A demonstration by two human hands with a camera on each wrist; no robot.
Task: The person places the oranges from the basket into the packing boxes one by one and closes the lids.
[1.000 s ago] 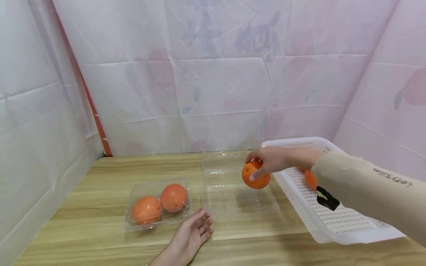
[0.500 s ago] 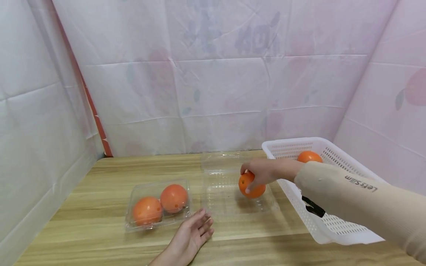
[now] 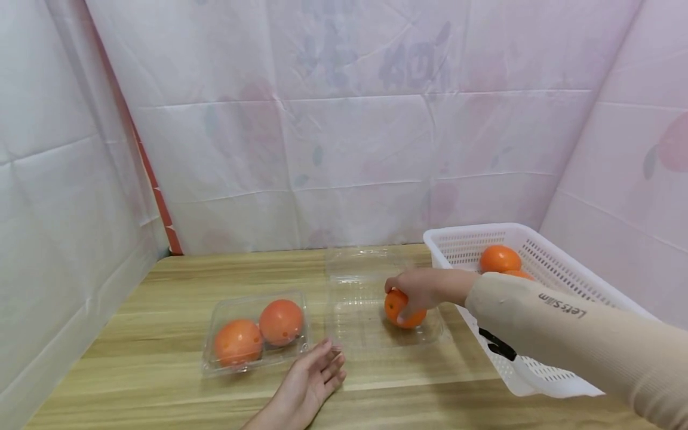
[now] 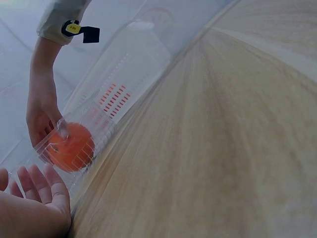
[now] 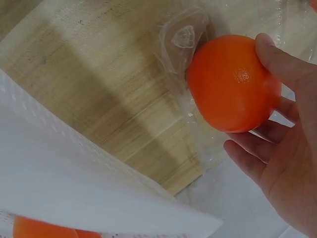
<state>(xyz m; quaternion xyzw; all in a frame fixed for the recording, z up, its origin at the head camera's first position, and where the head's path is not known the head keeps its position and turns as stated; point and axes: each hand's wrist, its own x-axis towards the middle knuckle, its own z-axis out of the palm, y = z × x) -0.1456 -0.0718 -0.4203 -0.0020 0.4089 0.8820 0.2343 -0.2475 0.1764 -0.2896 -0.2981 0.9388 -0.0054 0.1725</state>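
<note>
My right hand (image 3: 416,291) grips an orange (image 3: 407,312) inside the right part of a clear plastic clamshell box (image 3: 349,316), whose lid (image 3: 357,263) lies folded back. In the right wrist view, thumb and fingers wrap the orange (image 5: 230,84) from one side. My left hand (image 3: 306,382) rests palm-up on the table near the box's front left corner, fingers relaxed and holding nothing. In the left wrist view, that hand (image 4: 39,203) lies just before the transparent wall, with the orange (image 4: 72,148) seen through it.
A second clear box (image 3: 258,355) at the left, lid down, holds two oranges (image 3: 281,322). On the right stands a white perforated basket (image 3: 462,239) with oranges (image 3: 500,258) inside, partly under the right sleeve (image 3: 559,322). Fabric sheets (image 3: 349,137) hang behind the wooden table (image 3: 140,334).
My right hand has lowered the orange leftward and down into the open box. The sleeve has shifted, showing more oranges in the basket. My left hand has stayed put.
</note>
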